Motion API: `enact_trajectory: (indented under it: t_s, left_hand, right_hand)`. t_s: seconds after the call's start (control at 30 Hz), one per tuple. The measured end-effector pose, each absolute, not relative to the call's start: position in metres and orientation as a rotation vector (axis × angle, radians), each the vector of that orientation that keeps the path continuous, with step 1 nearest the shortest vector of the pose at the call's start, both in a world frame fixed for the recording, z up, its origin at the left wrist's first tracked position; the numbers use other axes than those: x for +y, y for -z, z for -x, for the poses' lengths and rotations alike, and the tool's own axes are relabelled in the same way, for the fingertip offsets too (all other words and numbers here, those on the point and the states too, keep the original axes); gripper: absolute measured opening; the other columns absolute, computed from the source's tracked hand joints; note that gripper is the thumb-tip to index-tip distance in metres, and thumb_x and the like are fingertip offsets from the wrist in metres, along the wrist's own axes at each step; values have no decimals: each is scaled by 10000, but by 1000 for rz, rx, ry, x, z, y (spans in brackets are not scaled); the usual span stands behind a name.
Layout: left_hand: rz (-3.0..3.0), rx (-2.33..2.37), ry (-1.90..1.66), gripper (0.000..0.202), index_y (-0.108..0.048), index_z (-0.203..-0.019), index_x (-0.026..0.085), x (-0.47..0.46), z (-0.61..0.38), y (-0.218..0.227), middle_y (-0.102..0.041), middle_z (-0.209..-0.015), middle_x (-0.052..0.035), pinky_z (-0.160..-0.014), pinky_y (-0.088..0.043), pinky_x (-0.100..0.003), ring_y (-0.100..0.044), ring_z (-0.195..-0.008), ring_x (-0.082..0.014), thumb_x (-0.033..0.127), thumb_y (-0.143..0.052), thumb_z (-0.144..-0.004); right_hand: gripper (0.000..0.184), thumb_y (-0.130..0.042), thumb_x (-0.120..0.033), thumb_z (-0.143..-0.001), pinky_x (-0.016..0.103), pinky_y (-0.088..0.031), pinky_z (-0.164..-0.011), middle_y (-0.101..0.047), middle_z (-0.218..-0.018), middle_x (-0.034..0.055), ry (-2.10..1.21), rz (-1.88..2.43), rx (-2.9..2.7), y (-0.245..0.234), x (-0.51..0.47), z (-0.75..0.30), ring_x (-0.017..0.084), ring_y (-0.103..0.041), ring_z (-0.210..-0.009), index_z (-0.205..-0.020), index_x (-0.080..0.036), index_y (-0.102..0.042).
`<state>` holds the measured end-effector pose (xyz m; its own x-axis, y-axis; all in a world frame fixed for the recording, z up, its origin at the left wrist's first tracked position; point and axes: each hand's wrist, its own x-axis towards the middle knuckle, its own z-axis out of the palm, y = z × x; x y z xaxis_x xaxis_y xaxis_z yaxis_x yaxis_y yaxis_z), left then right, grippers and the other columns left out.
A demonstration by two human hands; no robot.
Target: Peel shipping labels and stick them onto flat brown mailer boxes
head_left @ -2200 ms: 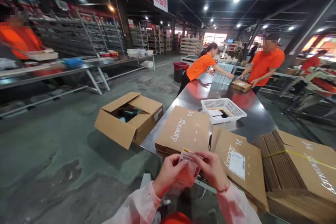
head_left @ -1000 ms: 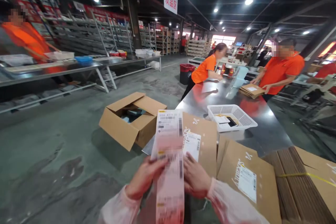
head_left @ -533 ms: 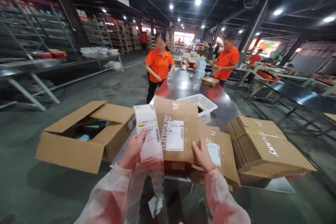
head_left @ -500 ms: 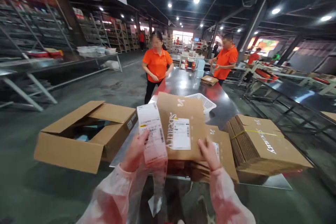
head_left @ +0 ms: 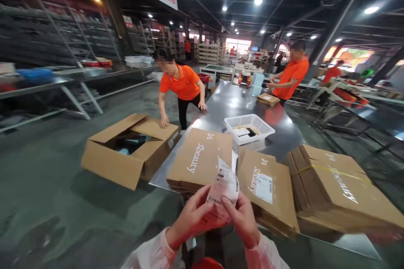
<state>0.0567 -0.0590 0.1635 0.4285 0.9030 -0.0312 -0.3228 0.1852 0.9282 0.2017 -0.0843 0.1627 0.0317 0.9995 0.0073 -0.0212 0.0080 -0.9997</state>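
Left hand and right hand pinch one label strip above the table's near edge, before three cardboard stacks; the strip's lower end is hidden.

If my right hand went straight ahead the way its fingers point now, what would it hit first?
Most likely the label strip that the right hand already pinches together with the left hand. Past that, probably the flat carton stack on the steel table, though depth is hard to judge here.
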Motion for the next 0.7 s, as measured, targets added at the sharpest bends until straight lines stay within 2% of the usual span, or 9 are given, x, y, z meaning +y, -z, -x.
enact_trajectory:
  t_s: [0.07,0.2,0.37,0.53,0.57,0.63,0.7]
  left_hand:
    - [-1047,792,-1066,467,-646,-1028,139,-53,-52,-163,-696,-1034,-110,-866,-474,-350,-617,-981,-264,421,-725,-665]
    - [-1095,875,-1092,322,-690,-855,111,-47,-45,-157,-717,-873,-108,-809,-475,-338,-632,-840,-235,378,-702,-674]
    - [-1077,871,-1096,247,-696,-842,129,-51,-44,-151,-706,-845,-83,-787,-467,-315,-618,-824,-220,312,-671,-677]
    - [-1168,849,-1137,340,-673,-977,157,-51,-41,-144,-686,-970,-90,-808,-458,-303,-607,-902,-229,334,-705,-688]
    - [-1188,880,-1136,307,-683,-931,156,-51,-41,-142,-684,-922,-82,-774,-456,-287,-603,-858,-215,348,-708,-693]
    - [-1242,963,-1168,241,-672,-716,141,-52,-39,-139,-634,-729,-44,-679,-429,-247,-558,-720,-166,380,-698,-709]
    - [-1227,986,-1228,336,-571,-566,147,-54,-40,-137,-524,-599,2,-599,-387,-223,-476,-617,-126,425,-680,-722]
  right_hand:
    - [467,-697,-516,-684,426,-519,-824,-711,-961,113,-1240,1205,-1231,-158,-84,-191,277,-656,-892,-977,-156,-640]
    - [612,-772,-468,-606,419,-509,-860,-663,-1090,112,-1269,1160,-1310,-163,-62,-209,264,-627,-987,-1110,-189,-564]
    - [367,-734,-449,-667,329,-524,-725,-702,-851,61,-1394,1155,-1406,-180,-36,-220,191,-648,-771,-893,-173,-644]
    - [287,-699,-448,-701,283,-487,-629,-693,-744,43,-970,1369,-1632,-185,-45,-211,179,-622,-683,-809,-183,-720]
    - [271,-689,-445,-713,277,-479,-613,-691,-727,40,-920,1390,-1686,-186,-48,-209,176,-618,-666,-795,-190,-731]
    - [248,-674,-437,-735,270,-468,-599,-698,-719,38,-858,1406,-1759,-189,-54,-206,175,-619,-656,-793,-206,-744]
    - [235,-660,-433,-752,270,-466,-608,-713,-736,40,-813,1416,-1787,-194,-57,-204,180,-630,-671,-799,-221,-751]
